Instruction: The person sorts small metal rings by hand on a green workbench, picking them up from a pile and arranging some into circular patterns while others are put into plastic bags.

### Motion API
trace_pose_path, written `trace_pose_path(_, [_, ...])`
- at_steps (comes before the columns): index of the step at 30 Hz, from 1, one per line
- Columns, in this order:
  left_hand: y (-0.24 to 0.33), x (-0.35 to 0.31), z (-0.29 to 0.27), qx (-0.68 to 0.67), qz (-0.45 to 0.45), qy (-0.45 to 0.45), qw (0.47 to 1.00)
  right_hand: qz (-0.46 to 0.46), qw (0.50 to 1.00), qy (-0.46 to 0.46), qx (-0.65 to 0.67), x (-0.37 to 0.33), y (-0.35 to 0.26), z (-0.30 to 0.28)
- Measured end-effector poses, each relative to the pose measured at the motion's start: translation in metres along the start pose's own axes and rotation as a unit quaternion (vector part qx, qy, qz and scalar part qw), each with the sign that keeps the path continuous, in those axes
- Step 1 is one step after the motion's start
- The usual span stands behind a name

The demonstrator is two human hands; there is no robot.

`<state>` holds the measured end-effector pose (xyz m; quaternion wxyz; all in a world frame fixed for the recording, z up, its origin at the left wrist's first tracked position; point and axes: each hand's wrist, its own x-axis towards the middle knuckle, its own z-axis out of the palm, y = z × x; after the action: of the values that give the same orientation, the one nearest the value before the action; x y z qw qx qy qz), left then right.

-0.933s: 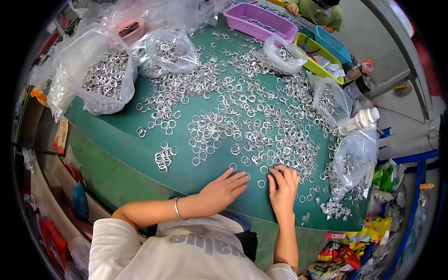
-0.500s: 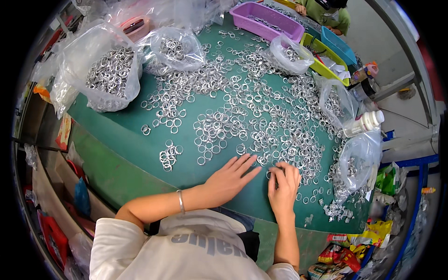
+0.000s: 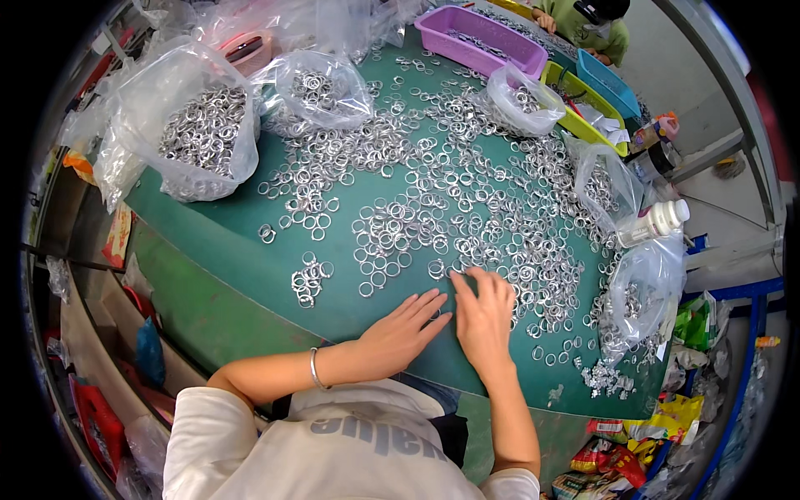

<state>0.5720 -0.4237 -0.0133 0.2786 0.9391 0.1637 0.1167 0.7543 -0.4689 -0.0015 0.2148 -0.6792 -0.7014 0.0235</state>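
Many silver-coloured metal rings (image 3: pixel 404 225) lie spread in loose piles over the green tabletop (image 3: pixel 242 242). My left hand (image 3: pixel 404 333) rests palm down near the table's front edge, fingers stretched out and slightly apart, with a ring (image 3: pixel 436 315) beside its fingertips. To the right of it, my right hand (image 3: pixel 483 321) reaches forward, its fingers extended and bent downward. Those fingertips touch the near edge of the pile, close to a ring (image 3: pixel 436 268). The underside of the right hand is hidden. A small cluster of rings (image 3: pixel 311 282) sits apart on the left.
Clear plastic bags of rings stand at the left (image 3: pixel 208 133), back (image 3: pixel 321 92) and right (image 3: pixel 637 292). Purple (image 3: pixel 479 50), yellow-green (image 3: pixel 583 117) and blue (image 3: pixel 608 83) baskets line the back right, near a white bottle (image 3: pixel 654 223). Another person (image 3: pixel 587 33) works beyond them.
My right hand has moved left and slightly forward to the rings' near edge. My left hand has drawn back a little toward me, away from the pile.
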Motion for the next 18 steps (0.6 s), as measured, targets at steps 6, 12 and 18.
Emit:
trace_pose_path(6, [-0.007, -0.021, -0.004, -0.074, -0.014, 0.003, 0.997, -0.003, 0.995, -0.094, 0.022, -0.028, -0.016, -0.014])
trace_pose_path(12, [0.0, -0.004, 0.013, 0.013, 0.021, -0.003, 1.0, -0.019, 0.998, -0.014, 0.065, 0.016, 0.01, -0.004])
trace_pose_path(18, [-0.007, -0.017, 0.004, -0.04, 0.049, -0.021, 0.998, -0.029, 0.998, -0.033, -0.034, 0.012, 0.035, 0.003])
